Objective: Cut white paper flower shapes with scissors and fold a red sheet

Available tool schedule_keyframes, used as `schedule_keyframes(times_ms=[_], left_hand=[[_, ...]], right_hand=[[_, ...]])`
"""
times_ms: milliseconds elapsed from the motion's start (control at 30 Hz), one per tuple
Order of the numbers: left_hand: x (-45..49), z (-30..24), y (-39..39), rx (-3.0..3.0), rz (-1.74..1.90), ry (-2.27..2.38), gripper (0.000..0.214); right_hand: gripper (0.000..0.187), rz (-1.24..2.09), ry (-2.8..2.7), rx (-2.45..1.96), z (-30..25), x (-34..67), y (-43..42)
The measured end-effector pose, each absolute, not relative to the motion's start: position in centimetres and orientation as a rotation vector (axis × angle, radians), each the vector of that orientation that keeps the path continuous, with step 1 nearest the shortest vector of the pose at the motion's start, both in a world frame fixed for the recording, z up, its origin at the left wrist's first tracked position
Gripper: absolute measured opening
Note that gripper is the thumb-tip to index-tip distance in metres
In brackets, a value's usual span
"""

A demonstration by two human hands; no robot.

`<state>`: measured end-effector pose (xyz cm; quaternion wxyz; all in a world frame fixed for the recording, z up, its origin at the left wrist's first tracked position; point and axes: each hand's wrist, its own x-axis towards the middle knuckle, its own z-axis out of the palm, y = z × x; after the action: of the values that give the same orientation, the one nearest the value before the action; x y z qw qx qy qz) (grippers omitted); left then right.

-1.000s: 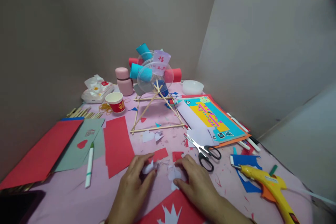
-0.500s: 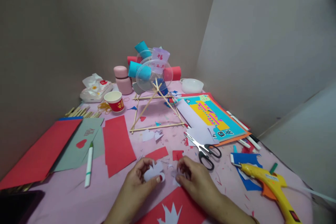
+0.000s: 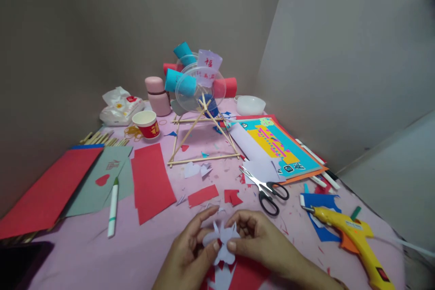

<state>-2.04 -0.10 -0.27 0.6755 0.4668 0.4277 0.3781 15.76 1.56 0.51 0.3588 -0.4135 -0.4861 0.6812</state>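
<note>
Both my hands meet low in the middle of the view over a pink table (image 3: 142, 253). My left hand (image 3: 190, 253) and my right hand (image 3: 261, 242) pinch a small pale lilac paper cut-out (image 3: 222, 242) between thumbs and fingers, holding it just above a red sheet (image 3: 244, 276) with a cut-out hole. Black-handled scissors (image 3: 268, 190) lie just beyond my right hand. A yellow glue gun (image 3: 353, 240) lies to the right.
A stick-framed wheel with coloured cups (image 3: 199, 90) stands at the back. Red and grey-green paper sheets (image 3: 151, 181), a green-tipped marker (image 3: 113, 206), a paper cup (image 3: 147, 123), a pink flask (image 3: 157, 96), a colourful pad (image 3: 275, 147) and scraps lie around. Walls close in on both sides.
My hands lifted the lilac cut-out off the table, drew nearer to me and came together on it. The view shifted slightly downward.
</note>
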Motion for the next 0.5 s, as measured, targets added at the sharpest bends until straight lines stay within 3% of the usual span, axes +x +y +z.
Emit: schedule_keyframes(times_ms=[333, 500], left_hand=[[-1.0, 0.5, -1.0, 0.937, 0.878, 1.086, 0.061], [-0.6, 0.5, -1.5, 0.977, 0.811, 1.085, 0.055]], right_hand=[[0.028, 1.693, -1.369, -1.195, 1.2, 15.5, 1.0], [0.014, 1.473, -1.437, -1.146, 1.4, 15.1, 0.8]])
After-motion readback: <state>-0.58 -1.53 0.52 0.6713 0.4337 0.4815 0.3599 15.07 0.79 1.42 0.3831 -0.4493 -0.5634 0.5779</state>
